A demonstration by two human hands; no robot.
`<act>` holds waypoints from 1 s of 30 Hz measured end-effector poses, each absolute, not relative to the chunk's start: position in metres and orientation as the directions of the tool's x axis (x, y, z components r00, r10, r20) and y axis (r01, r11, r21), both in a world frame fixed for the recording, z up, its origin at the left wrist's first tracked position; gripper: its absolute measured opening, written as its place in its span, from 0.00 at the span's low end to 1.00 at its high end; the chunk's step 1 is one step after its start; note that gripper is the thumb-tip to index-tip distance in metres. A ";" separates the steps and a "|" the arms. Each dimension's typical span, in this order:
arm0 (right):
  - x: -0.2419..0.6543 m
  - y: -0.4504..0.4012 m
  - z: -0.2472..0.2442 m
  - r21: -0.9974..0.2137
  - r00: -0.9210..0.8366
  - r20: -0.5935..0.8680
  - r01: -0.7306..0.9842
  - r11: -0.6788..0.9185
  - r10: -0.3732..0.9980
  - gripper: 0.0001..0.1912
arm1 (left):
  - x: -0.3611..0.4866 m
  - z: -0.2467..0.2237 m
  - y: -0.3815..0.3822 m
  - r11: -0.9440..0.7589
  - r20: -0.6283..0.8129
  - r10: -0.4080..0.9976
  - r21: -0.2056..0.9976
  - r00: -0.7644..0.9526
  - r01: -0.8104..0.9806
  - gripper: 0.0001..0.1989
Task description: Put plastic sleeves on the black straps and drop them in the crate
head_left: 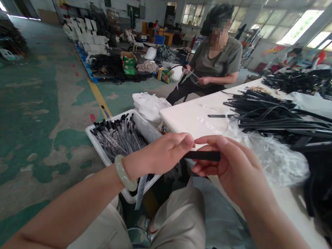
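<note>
Both hands meet in front of me over my lap, around a black strap (204, 155). My left hand (166, 153), a pale bangle on its wrist, is closed on the strap with the thumb on top. My right hand (233, 161) grips the strap's other side, its fingers curled around and behind it. The two sets of fingertips nearly touch. A grey strip (141, 191) hangs below my left wrist; whether it belongs to the same strap is hidden.
A white bin (104, 148) of grey, black-ended straps stands at left. On the white table (186, 115) at right lie black straps (279, 116) and a clear plastic bag (276, 157). Across from me sits a co-worker (219, 61) holding a strip. Loaded pallets stand beyond.
</note>
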State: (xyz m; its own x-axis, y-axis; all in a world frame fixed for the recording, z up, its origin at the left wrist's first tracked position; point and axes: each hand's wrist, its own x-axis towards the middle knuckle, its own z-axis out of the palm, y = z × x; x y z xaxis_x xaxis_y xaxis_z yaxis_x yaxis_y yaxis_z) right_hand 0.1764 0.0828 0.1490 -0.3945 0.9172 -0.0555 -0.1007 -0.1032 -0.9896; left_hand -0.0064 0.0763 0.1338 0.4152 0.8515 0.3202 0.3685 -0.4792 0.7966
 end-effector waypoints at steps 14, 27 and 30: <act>0.062 0.128 0.126 -0.954 -0.579 0.164 -0.300 -0.021 0.798 0.08 | -0.097 0.171 0.144 -0.557 0.240 0.753 -0.263 0.612 0.788 0.42; -0.021 0.150 0.015 -0.964 -0.458 0.000 -0.236 -0.121 0.889 0.20 | -0.160 0.120 0.196 -0.723 -0.071 0.688 -0.160 0.723 0.672 0.21; 0.016 0.124 -0.062 -0.967 -0.376 -0.237 0.003 -0.254 0.896 0.29 | -0.185 0.004 0.200 -0.669 -0.164 0.734 -0.012 0.659 0.743 0.17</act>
